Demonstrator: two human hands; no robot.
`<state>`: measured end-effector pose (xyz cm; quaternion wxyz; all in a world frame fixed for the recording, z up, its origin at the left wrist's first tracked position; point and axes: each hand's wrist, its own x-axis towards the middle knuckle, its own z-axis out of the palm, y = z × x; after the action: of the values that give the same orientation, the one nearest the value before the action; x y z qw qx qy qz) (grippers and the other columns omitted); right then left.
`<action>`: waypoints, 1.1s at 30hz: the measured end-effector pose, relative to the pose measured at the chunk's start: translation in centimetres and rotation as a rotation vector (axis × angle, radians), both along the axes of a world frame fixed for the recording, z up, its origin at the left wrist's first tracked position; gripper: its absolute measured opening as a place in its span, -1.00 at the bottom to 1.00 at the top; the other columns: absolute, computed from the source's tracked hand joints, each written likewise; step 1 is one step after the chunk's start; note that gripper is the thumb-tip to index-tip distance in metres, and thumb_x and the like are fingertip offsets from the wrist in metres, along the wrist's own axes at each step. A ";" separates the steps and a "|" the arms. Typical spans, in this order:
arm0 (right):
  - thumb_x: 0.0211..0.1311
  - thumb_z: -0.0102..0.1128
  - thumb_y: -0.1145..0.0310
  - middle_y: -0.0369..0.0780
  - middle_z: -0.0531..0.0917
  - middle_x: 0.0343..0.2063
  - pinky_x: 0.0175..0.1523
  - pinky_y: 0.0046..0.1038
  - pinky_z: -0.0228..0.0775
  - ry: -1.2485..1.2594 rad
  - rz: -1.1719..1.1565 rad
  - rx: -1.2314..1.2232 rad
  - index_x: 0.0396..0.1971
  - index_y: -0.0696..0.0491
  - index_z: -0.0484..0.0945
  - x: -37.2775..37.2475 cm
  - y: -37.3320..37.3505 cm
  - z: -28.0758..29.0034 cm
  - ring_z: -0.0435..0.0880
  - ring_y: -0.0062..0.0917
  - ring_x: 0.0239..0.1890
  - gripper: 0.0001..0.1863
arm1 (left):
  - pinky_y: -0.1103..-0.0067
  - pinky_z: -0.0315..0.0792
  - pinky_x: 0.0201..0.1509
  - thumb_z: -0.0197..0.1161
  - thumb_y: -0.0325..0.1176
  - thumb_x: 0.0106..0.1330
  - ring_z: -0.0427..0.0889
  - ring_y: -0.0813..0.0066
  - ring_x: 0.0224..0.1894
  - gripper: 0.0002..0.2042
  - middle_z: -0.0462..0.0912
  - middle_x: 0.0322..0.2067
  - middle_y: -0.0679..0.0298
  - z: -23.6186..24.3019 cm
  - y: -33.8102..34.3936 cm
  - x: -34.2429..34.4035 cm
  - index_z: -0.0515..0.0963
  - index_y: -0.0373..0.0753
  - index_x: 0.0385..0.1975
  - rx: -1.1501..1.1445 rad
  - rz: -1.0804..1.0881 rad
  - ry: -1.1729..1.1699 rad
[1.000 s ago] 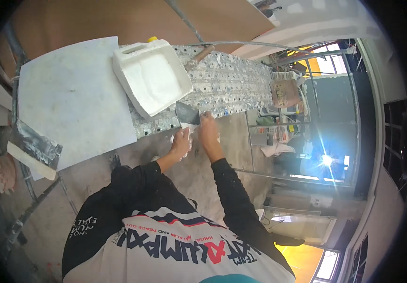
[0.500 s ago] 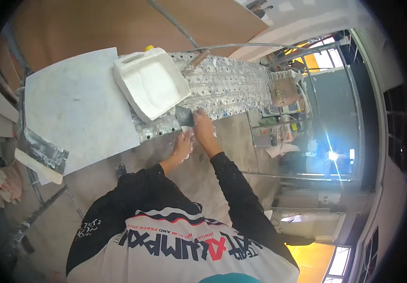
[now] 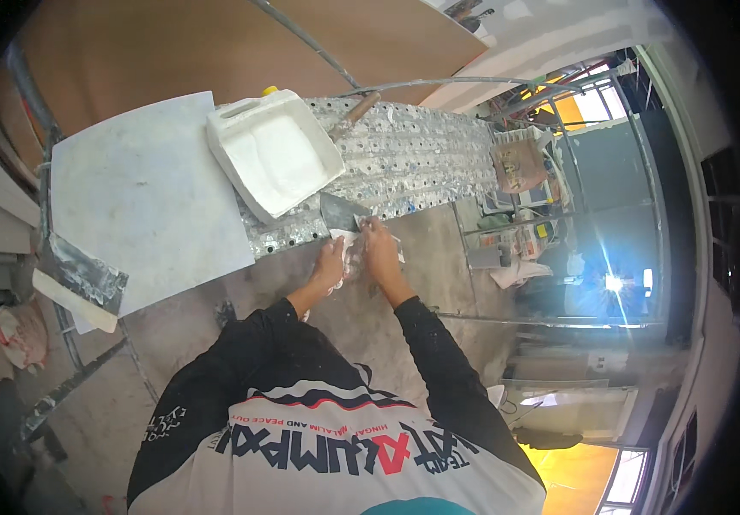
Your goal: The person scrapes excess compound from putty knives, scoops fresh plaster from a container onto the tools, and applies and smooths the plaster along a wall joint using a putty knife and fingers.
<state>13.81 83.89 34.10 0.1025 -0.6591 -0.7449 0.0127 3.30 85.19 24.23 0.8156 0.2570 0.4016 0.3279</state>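
Observation:
My two hands are close together at the near edge of a perforated metal plank (image 3: pixel 421 154). The fingers of my left hand (image 3: pixel 327 268) are closed on a white crumpled piece, paper or cloth (image 3: pixel 352 251). My right hand (image 3: pixel 381 251) pinches its other side, and a white edge shows past that hand. Just beyond my fingers is a grey flat blade (image 3: pixel 339 212), like a putty knife's; its handle cannot be made out. A cut-open white jug (image 3: pixel 280 159) with white paste inside stands on the plank, left of the blade.
A white board (image 3: pixel 142 197) covers the plank's left part, with a wide, smeared scraper (image 3: pixel 87 275) at its corner. A wooden handle (image 3: pixel 355 116) lies behind the jug. Metal scaffold tubes (image 3: pixel 550 322) frame the right side, near a brown bag (image 3: pixel 518 165).
My right hand has moved slightly right and toward me, away from the grey blade, so more of the blade shows. My left hand stays near the same place, still gripping the white piece.

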 end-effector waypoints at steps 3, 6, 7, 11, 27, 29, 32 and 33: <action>0.14 0.07 0.52 0.06 0.53 -0.09 -0.08 -0.14 0.48 -0.080 -0.052 -0.090 -0.13 0.24 0.54 -1.3 -1.2 -1.6 0.61 -0.04 -0.14 -0.73 | 0.53 0.36 -0.67 -0.05 -0.04 0.53 0.48 0.51 -0.64 -0.60 0.52 -0.56 0.27 0.3 0.1 -0.2 0.48 -0.32 -0.21 0.068 0.026 0.072; 0.14 0.07 0.54 0.05 0.53 -0.15 -0.12 -0.15 0.48 -0.011 0.009 0.092 -0.21 0.25 0.54 -1.7 -1.1 -0.6 0.61 -0.04 -0.18 -0.78 | 0.54 0.34 -0.68 -0.06 -0.04 0.53 0.46 0.52 -0.68 -0.61 0.50 -0.58 0.29 0.1 0.1 -0.5 0.48 -0.30 -0.22 0.086 0.025 0.030; 0.13 0.08 0.55 0.03 0.53 -0.19 -0.13 -0.17 0.49 -0.020 -0.036 0.108 -0.21 0.27 0.54 -0.6 -0.7 -0.9 0.61 -0.05 -0.20 -0.78 | 0.54 0.33 -0.69 -0.06 -0.04 0.54 0.44 0.53 -0.70 -0.62 0.48 -0.60 0.31 0.4 0.1 -0.4 0.48 -0.29 -0.21 0.073 0.017 -0.005; 0.11 0.10 0.54 0.00 0.54 -0.23 -0.13 -0.19 0.50 -0.129 -0.145 0.055 -0.24 0.28 0.54 1.1 0.3 -0.5 0.62 -0.09 -0.21 -0.78 | 0.56 0.30 -0.72 -0.07 -0.05 0.54 0.36 0.56 -0.74 -0.64 0.41 -0.64 0.35 0.7 -0.1 -0.5 0.45 -0.26 -0.19 0.017 0.006 -0.100; 0.02 0.10 0.61 0.03 0.57 -0.21 0.01 -0.12 0.40 0.267 -0.306 0.383 -0.10 0.21 0.58 11.7 -5.2 2.5 0.54 0.00 -0.08 -0.64 | 0.18 0.40 -0.01 -0.07 -0.18 0.53 0.57 -0.15 -0.18 -0.62 0.62 -0.28 -0.13 5.3 -1.0 -3.5 0.45 -0.38 0.08 0.648 -0.212 0.455; 0.01 0.08 0.65 0.03 0.58 -0.20 0.02 -0.12 0.39 0.237 -0.341 0.408 -0.12 0.21 0.58 13.5 -9.0 0.8 0.53 -0.01 -0.09 -0.64 | 0.26 0.42 -0.07 -0.03 -0.24 0.52 0.58 -0.05 -0.21 -0.63 0.61 -0.27 -0.05 6.8 -1.9 -3.6 0.40 -0.33 0.18 0.964 -0.070 0.600; -0.03 0.09 0.68 0.02 0.58 -0.16 0.03 -0.13 0.39 0.267 -0.369 0.364 -0.12 0.21 0.58 15.4 -12.2 0.0 0.53 -0.02 -0.07 -0.62 | 0.33 0.44 -0.10 0.08 -0.32 0.45 0.58 0.01 -0.21 -0.54 0.59 -0.23 -0.01 8.2 -2.6 -3.4 0.29 -0.29 0.31 1.206 0.079 0.770; -0.06 0.11 0.69 0.00 0.59 -0.14 0.04 -0.14 0.38 0.272 -0.392 0.312 -0.12 0.20 0.59 15.6 -12.7 0.4 0.53 -0.03 -0.05 -0.60 | 0.31 0.44 -0.07 0.16 -0.34 0.39 0.58 -0.03 -0.18 -0.47 0.59 -0.20 -0.04 8.6 -2.8 -3.3 0.25 -0.29 0.33 1.143 0.079 0.798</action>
<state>29.44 71.19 34.48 0.3022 -0.7590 -0.5758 -0.0336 0.01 82.35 32.81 0.3301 0.7318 0.4441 0.3978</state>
